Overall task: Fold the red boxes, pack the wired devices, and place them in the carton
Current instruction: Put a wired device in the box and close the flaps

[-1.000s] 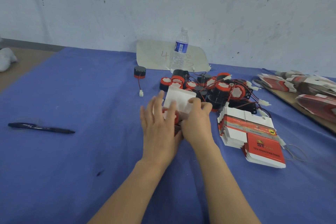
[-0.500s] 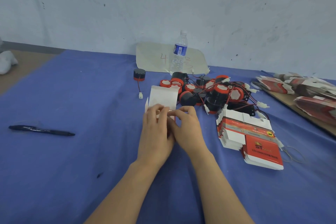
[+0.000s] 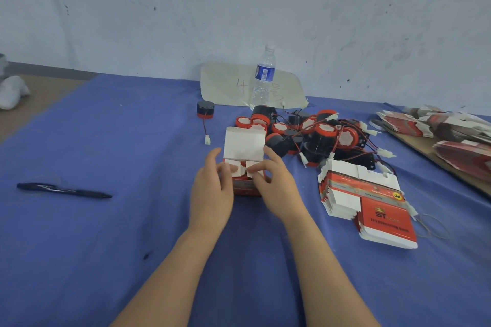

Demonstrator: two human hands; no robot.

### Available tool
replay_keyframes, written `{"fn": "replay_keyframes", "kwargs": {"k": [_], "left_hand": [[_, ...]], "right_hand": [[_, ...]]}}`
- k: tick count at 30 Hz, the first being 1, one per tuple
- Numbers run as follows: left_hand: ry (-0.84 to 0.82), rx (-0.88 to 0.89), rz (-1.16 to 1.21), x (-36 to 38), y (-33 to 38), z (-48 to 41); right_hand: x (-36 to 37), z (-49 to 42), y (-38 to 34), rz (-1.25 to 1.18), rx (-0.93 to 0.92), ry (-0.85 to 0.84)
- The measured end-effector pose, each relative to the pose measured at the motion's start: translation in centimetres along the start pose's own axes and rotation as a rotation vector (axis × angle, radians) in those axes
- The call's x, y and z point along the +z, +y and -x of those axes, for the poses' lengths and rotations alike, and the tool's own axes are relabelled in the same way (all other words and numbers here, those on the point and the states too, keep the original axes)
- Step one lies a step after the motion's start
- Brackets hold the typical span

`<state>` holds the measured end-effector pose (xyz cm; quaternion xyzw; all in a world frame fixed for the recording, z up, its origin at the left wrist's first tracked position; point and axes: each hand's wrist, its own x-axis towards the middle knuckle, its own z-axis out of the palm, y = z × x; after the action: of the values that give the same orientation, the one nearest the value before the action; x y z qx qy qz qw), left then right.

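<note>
Flaps have closed on the small red cardboard box [image 3: 245, 189] (lid upright); left hand [image 3: 211, 194] and right hand [image 3: 279, 191] pinch it.

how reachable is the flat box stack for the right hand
Probably yes: the flat box stack lies just right of the right hand, only bare cloth between. Its fingers pinch a flap of the red box, so they would let go first.

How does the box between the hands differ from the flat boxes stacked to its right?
The box stands folded up with its white lid raised; the stack lies flat. The left hand and right hand hold the box; no hand touches the stack. Both are red-and-white card.
</note>
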<state>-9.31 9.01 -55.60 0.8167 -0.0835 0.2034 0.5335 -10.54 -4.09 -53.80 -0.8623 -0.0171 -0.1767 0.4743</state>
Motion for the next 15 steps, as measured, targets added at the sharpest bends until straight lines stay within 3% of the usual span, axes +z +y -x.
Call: {"fn": "replay_keyframes", "kwargs": {"k": [6, 12, 15], "left_hand": [[0.033, -0.102, 0.125, -0.2, 0.1, -0.5], [-0.157, -0.259, 0.462, -0.9, -0.1, -1.4], [-0.173, -0.209, 0.427, -1.0, -0.3, -1.3]], "right_hand": [[0.1, -0.3, 0.3, -0.103, -0.007, -0.022], [0.0, -0.6, 0.5, -0.324, 0.026, -0.013], [-0.4, -0.3, 0.0, -0.183, -0.024, -0.083]]}}
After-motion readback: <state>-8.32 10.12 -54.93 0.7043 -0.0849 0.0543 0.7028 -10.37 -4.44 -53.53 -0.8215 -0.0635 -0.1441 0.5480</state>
